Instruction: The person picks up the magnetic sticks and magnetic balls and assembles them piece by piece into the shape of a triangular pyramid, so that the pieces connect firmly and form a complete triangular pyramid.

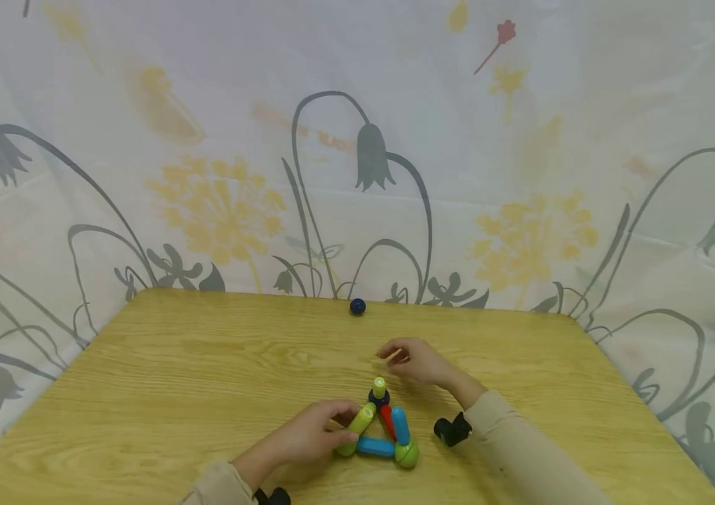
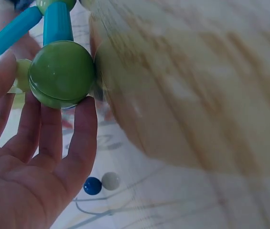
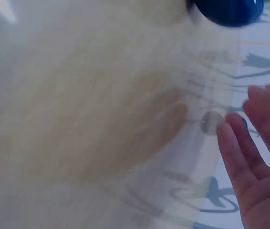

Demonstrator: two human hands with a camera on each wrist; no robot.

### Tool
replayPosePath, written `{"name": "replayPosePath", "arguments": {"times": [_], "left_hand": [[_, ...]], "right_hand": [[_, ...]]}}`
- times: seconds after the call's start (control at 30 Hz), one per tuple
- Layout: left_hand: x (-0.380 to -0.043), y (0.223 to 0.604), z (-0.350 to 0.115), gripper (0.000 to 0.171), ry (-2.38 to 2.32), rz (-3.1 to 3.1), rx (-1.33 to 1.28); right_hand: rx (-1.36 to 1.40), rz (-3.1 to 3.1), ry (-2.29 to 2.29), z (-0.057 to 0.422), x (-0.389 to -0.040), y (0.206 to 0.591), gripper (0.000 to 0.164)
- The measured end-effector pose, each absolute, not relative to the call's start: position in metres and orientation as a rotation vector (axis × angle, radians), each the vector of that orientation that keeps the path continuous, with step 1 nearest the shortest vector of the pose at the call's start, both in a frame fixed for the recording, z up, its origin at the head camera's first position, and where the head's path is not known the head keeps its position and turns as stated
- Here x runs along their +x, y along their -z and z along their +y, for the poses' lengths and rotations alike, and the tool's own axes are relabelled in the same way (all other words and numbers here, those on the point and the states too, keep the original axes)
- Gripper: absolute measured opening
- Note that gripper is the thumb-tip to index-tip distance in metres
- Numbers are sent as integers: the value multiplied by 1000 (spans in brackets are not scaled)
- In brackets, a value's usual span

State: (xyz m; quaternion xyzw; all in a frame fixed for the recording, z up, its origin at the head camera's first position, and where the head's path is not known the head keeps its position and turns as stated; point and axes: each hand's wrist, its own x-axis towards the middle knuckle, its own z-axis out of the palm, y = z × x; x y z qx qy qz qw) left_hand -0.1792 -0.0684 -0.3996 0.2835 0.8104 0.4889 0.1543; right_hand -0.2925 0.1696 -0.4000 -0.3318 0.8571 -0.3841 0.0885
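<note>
In the head view, a triangle of coloured rods and balls lies on the table. A blue rod point(image 1: 376, 447) joins two green balls, and a red rod point(image 1: 388, 421) runs to a dark blue ball point(image 1: 379, 398) at the far corner. Light green rods point(image 1: 379, 386) and another blue rod point(image 1: 401, 425) stick up from the corners. My left hand point(image 1: 314, 432) holds the left corner, its thumb and fingers around the light green rod and its green ball point(image 2: 62, 74). Beyond the triangle, my right hand point(image 1: 419, 362) hovers with loosely bent fingers, holding nothing.
A loose dark blue ball point(image 1: 358, 306) lies near the far edge of the wooden table point(image 1: 218, 351). Behind it hangs a flower-printed cloth point(image 1: 332, 210). Black wrist cameras point(image 1: 453, 429) sit under both forearms.
</note>
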Motion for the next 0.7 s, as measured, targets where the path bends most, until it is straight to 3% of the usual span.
{"name": "replayPosePath", "arguments": {"times": [0.37, 0.7], "left_hand": [[-180, 402, -69, 22, -1406, 2339, 789], [-180, 405, -70, 23, -1435, 2316, 740]], "right_hand": [[-962, 2721, 1219, 128, -359, 389, 36], [-885, 2796, 1017, 115, -385, 399, 52]]}}
